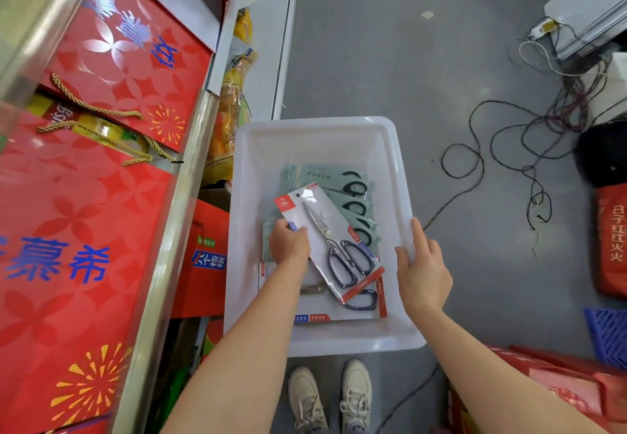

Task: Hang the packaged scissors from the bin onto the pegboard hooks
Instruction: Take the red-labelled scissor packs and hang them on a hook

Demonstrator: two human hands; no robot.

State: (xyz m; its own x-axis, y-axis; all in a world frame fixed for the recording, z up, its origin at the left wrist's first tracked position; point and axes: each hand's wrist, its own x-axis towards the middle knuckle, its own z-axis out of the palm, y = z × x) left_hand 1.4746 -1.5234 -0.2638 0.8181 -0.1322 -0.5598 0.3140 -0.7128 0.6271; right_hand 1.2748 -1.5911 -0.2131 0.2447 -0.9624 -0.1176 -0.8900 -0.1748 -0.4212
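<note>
A white plastic bin (400, 168) stands on the grey floor in front of my feet. Inside lie several green-carded scissor packs (325, 175) fanned toward the far side and another white-carded pack (339, 313) at the near end. My left hand (288, 243) grips the left edge of a white-and-red carded pack of black-handled scissors (330, 240), tilted above the others. My right hand (422, 264) rests on the bin's right rim, fingers spread. No pegboard or hooks are in view.
Shelving with red gift boxes (101, 100) fills the left side, its metal edge (166, 257) close to the bin. Loose cables (502, 148) sprawl on the floor at right. More red boxes (559, 389) and a blue crate (609, 335) sit at lower right.
</note>
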